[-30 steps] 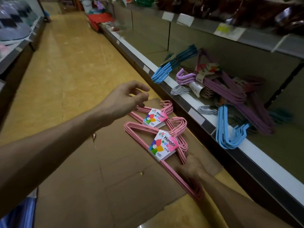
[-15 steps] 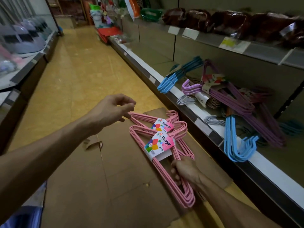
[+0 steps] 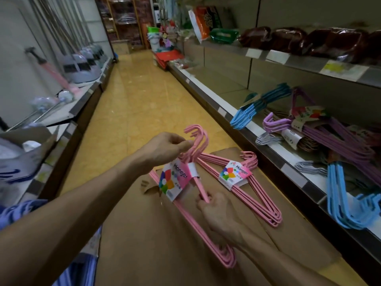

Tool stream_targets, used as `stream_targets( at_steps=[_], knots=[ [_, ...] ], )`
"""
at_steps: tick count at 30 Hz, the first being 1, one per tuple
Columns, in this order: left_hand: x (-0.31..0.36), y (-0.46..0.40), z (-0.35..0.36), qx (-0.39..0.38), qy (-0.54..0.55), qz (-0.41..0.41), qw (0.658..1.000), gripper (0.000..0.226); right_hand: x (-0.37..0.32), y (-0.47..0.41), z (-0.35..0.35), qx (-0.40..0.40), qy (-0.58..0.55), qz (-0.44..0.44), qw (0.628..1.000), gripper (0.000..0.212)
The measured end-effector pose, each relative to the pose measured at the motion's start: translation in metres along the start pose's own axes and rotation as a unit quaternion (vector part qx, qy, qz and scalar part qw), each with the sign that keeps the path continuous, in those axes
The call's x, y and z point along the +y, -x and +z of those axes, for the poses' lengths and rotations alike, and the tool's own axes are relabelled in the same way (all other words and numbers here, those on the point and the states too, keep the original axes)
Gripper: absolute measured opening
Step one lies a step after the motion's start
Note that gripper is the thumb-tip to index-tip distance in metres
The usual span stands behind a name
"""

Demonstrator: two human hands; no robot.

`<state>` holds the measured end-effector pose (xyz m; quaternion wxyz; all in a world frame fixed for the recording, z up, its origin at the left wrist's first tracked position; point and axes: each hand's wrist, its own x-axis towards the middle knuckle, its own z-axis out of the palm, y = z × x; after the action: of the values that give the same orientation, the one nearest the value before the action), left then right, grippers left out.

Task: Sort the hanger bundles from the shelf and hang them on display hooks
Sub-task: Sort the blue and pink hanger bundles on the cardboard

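Now | pink hanger bundle (image 3: 175,182) hooks up-away | left hand (image 3: 165,149) grip pinches neck | right hand (image 3: 214,209) grip holds bar

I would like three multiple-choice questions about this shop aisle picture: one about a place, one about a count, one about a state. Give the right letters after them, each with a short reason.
1. Where does the second pink bundle lie?
A. on the cardboard
B. on the shelf
C. on a hook

2. How many pink bundles are in view?
A. one
B. two
C. four

3. How is the held pink bundle kept?
A. by the left hand only
B. by both hands
C. it lies free

Answers:
1 A, it lies flat on the cardboard.
2 B, one held, one lying.
3 B, the left hand pinches near the hooks and the right hand grips a bar.
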<state>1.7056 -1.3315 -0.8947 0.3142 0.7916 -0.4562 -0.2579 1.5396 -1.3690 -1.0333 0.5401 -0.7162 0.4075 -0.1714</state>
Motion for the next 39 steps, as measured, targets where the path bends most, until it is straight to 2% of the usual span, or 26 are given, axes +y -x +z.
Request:
stream_targets(
  at_steps=[3,6,8,10,14,17,18,20,24,27,29,31,34,39],
  knots=[
    [0.000,0.003,-0.009,0.020,-0.023,-0.008,0.999,0.034,-0.023,0.005,0.021,-0.018,-0.014,-0.021,1.000,0.010],
    [-0.002,0.008,-0.021,0.086,-0.023,0.000,0.996,0.038,-0.047,0.012,0.038,-0.048,-0.059,-0.047,0.996,0.026],
    [-0.006,0.011,-0.032,0.147,0.004,-0.005,0.989,0.038,-0.061,0.016,0.046,-0.071,-0.075,-0.063,0.993,0.038],
    [-0.013,0.016,-0.045,0.195,0.068,-0.027,0.978,0.032,-0.073,0.019,0.053,-0.115,-0.141,-0.058,0.982,0.043],
    [-0.030,0.034,-0.070,0.237,0.204,-0.050,0.949,0.022,-0.092,0.020,0.068,-0.243,-0.300,0.001,0.922,0.040],
    [-0.038,0.046,-0.079,0.223,0.272,-0.050,0.935,0.029,-0.103,0.016,0.080,-0.357,-0.402,0.057,0.841,0.031],
    [-0.040,0.049,-0.082,0.218,0.282,-0.048,0.933,0.031,-0.105,0.014,0.084,-0.383,-0.421,0.068,0.820,0.030],
    [-0.046,0.054,-0.087,0.211,0.294,-0.048,0.931,0.035,-0.105,0.010,0.093,-0.413,-0.430,0.071,0.800,0.035],
    [-0.066,0.064,-0.111,0.141,0.218,-0.071,0.963,0.036,-0.095,0.002,0.118,-0.411,-0.398,0.066,0.818,0.039],
    [-0.092,0.072,-0.129,0.107,0.043,-0.097,0.989,0.048,-0.086,-0.002,0.137,-0.402,-0.371,0.062,0.835,0.039],
    [-0.110,0.079,-0.137,0.109,-0.113,-0.110,0.982,0.062,-0.078,-0.003,0.150,-0.386,-0.345,0.065,0.853,0.035],
    [-0.127,0.088,-0.145,0.114,-0.206,-0.106,0.966,0.073,-0.067,-0.001,0.164,-0.370,-0.308,0.078,0.873,0.035],
    [-0.152,0.100,-0.153,0.082,-0.247,-0.069,0.963,0.080,-0.051,0.000,0.183,-0.356,-0.250,0.076,0.897,0.037],
    [-0.193,0.114,-0.155,0.059,-0.280,-0.073,0.955,0.071,-0.031,0.004,0.222,-0.332,-0.152,0.055,0.929,0.031]
  ],
)
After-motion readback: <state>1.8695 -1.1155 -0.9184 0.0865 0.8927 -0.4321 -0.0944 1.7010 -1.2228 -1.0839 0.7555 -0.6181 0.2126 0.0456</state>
